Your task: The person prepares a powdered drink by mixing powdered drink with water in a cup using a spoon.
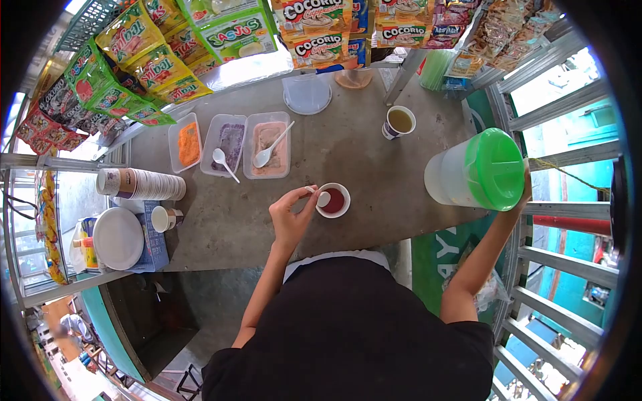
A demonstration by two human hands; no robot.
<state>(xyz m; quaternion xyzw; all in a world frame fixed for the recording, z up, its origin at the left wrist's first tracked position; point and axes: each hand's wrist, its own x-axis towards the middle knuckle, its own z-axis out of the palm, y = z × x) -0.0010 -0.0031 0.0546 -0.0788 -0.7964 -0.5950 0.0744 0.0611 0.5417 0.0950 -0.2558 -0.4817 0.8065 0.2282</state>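
Observation:
My left hand (291, 215) pinches a small white spoon (324, 198) over a paper cup (344, 212) of dark red liquid. The spoon's bowl overlaps the cup's opening. At the right, my right hand (525, 190) is wrapped against the side of a translucent pitcher (449, 176) with a bright green lid (496, 168); most of its fingers are hidden behind the pitcher. Another paper cup (401, 122), holding yellowish-brown liquid, stands farther back, left of the pitcher.
Plastic tubs of orange (189, 144), purple (232, 139) and pink powder (269, 134) stand back left; white spoons rest in the latter two. Stacked cups (144, 184), a single cup (166, 219) and a round white lid (118, 239) are at left. Drink sachets (314, 33) hang above; metal bars (562, 207) border the right.

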